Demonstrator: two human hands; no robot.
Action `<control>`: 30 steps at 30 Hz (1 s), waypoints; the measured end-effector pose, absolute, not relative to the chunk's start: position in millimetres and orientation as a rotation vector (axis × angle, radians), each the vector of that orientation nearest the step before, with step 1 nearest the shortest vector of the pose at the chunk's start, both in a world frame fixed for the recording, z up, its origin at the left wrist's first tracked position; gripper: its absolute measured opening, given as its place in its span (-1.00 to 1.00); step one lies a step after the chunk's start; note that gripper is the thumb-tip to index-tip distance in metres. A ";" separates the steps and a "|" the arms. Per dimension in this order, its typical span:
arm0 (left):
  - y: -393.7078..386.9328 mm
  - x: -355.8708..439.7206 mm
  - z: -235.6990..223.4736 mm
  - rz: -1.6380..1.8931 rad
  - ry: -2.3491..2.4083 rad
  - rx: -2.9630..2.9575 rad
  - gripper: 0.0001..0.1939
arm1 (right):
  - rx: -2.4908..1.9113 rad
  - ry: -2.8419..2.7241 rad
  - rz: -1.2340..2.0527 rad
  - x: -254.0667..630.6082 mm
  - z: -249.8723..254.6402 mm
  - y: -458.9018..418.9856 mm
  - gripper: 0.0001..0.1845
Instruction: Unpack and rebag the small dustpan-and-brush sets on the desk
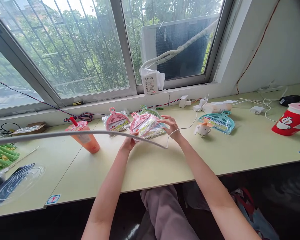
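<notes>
Window bench: pale-topped bench [152, 166] beneath a sliding window [85, 50], probably placed there for the daylight.
Left hand: the left hand [129, 143] has its grip closed on the near left edge of a film-wrapped pink dustpan-and-brush set [140, 120], thumb uppermost.
Right hand: the right hand [172, 127] bends its fingers over the opposite end of the wrapped packs; whether it pinches or only steadies, I cannot tell.
Pink set: between the two grips, above the bench's middle, over a partly hidden bluish pack; holding both ends likely stops slick film sliding.
Wrapped neighbours: another pink set [116, 120] left of the left grip, a green set [143, 108] just beyond the held packs, a turquoise set [221, 122] right of the right grip, seemingly within easy reach.
Orange drink cup [87, 139]: left of the left grip, apart from the packs, perhaps against spills.
White cable [110, 132]: crosses before the left grip.
</notes>
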State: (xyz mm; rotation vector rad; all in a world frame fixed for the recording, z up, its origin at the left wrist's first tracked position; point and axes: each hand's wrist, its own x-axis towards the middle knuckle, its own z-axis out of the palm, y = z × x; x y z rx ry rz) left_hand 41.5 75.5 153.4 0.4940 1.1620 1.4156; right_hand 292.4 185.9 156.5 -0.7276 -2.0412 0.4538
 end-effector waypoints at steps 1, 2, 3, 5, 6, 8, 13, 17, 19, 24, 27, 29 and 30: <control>75.3 40.3 153.0 1.406 1.167 0.508 -0.84 | -0.716 -2.035 0.480 292.6 158.0 186.0 -0.69; 75.2 39.0 152.3 1.393 1.176 0.522 -0.85 | -0.713 -2.016 0.517 292.7 159.5 186.0 -0.81; 75.2 37.4 151.4 1.369 1.188 0.539 -0.85 | -0.714 -1.986 0.564 292.8 160.7 185.7 -0.91; 75.0 34.3 149.3 1.281 1.211 0.583 -0.82 | -0.708 -1.918 0.682 292.8 162.9 184.0 -0.93; 74.9 32.9 148.2 1.217 1.219 0.605 -0.80 | -0.702 -1.885 0.749 292.5 163.8 182.6 -0.89; 74.7 30.6 146.2 1.097 1.216 0.644 -0.75 | -0.693 -1.825 0.870 291.4 165.5 178.6 -0.80; 73.7 31.5 144.3 1.003 1.164 0.767 -0.73 | -0.696 -1.745 0.878 284.6 168.3 169.7 -0.74; 71.7 38.7 147.0 1.020 1.165 0.833 -0.61 | -0.765 -1.765 0.651 279.5 163.7 171.3 -0.81; 69.6 42.2 150.0 1.062 1.146 0.883 -0.49 | -0.776 -1.749 0.627 277.9 159.3 173.8 -0.81; 62.6 43.7 159.3 1.102 1.128 0.989 -0.19 | -0.815 -1.605 1.197 278.8 150.4 177.1 -0.49; 61.1 42.6 161.8 1.085 1.134 1.006 -0.10 | -0.790 -1.514 1.717 282.3 147.8 178.0 -0.45; 62.3 44.1 161.6 1.091 1.144 1.014 -0.09 | -0.768 -1.438 1.856 283.6 146.2 179.3 -0.58; 63.4 45.8 161.4 1.111 1.153 1.009 -0.10 | -0.772 -1.393 1.867 283.4 145.2 180.0 -0.63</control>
